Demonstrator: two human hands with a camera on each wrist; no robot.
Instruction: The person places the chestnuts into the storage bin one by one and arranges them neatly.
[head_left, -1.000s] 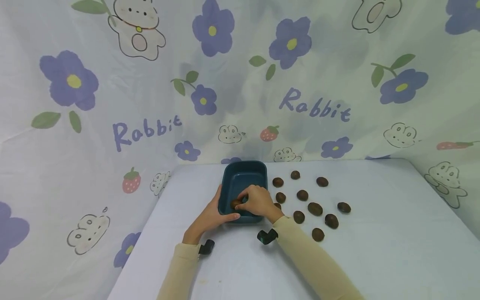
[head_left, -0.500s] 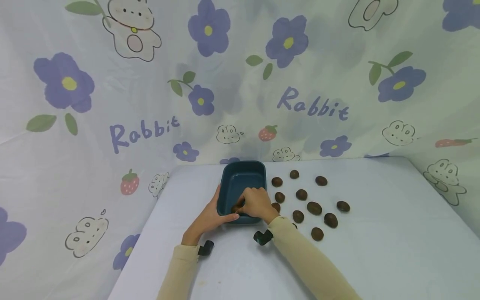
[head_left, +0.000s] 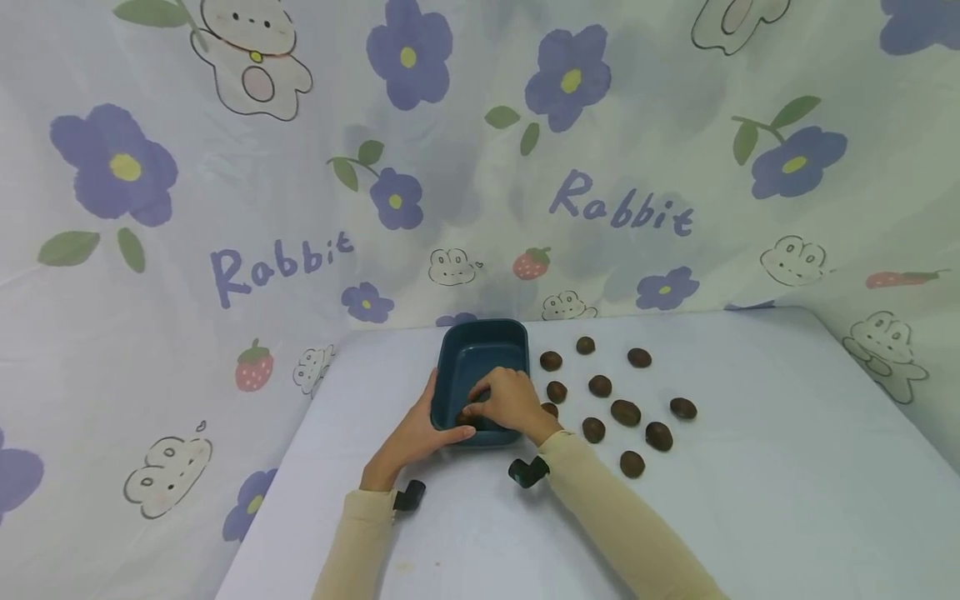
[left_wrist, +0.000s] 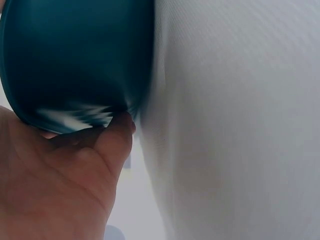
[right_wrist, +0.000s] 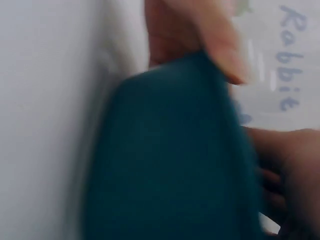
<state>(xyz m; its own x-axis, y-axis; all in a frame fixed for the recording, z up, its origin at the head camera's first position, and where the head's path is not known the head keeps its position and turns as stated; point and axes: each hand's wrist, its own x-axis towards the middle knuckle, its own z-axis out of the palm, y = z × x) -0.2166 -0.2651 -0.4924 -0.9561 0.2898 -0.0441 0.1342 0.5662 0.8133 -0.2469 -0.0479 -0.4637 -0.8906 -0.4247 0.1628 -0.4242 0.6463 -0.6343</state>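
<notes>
In the head view, a dark teal rectangular container (head_left: 479, 335) stands near the table's back edge. My left hand (head_left: 416, 432) grips its near left corner, the thumb along the front rim and the fingers against the left side. The left wrist view shows the left palm (left_wrist: 55, 175) close against the container wall (left_wrist: 80, 50). My right hand (head_left: 512, 402) reaches inside the near end, its thumb and index finger curled at a brown chestnut (head_left: 463, 419), which they partly cover. The right wrist view is blurred, with the container's outside (right_wrist: 160, 160) blocking the chestnut.
Several more chestnuts (head_left: 626, 412) lie scattered on the white tabletop (head_left: 757, 467) to the right of the container. One chestnut (head_left: 550, 409) sits close beside the right wrist. A cloth backdrop (head_left: 480, 208) with flowers and rabbits rises behind the table.
Inside the container, my right hand has shifted slightly and its fingers now show the chestnut lower and further left. The left hand keeps its grip. The head view has drifted a little.
</notes>
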